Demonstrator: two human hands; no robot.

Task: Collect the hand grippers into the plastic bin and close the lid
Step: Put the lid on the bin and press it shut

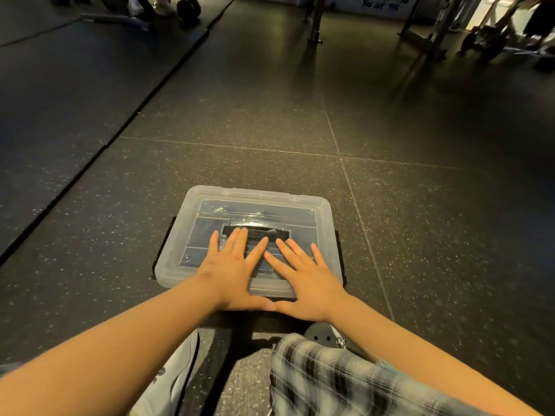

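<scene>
Currently: one clear rectangular plastic bin (326,235) on the dark speckled rubber floor (270,130), just ahead of the person's feet. One translucent lid (255,195) sits on it, flat and square to the rim all round as far as I can see.

Hands: two, both on the lid.
- Left hand (237,274): palm down, fingers straight and spread, pressing the near half of the lid. Grasping nothing.
- Right hand (306,283): same pose, flat and splayed, grasping nothing.
- Thumb tips meet at the lid's near edge; index fingertips nearly meet further out.

Lid hardware: one black recessed carry handle (270,232) at the centre, left fingertips lying over its near-left part. Two black side latches, one on the left wall (168,235) and one on the right wall (338,244); cannot tell whether they are snapped up.

Contents: dark shapes (207,229) show through the lid (too murky to separate), so no count of hand grippers from me. None lie on the floor in view.

Rest: one white sneaker (168,379) lower left, one grey perforated clog (322,333) beside the right wrist, plaid black-and-white fabric (324,376) over the right leg. One black dumbbell (188,6) far back, well apart from the bin.
</scene>
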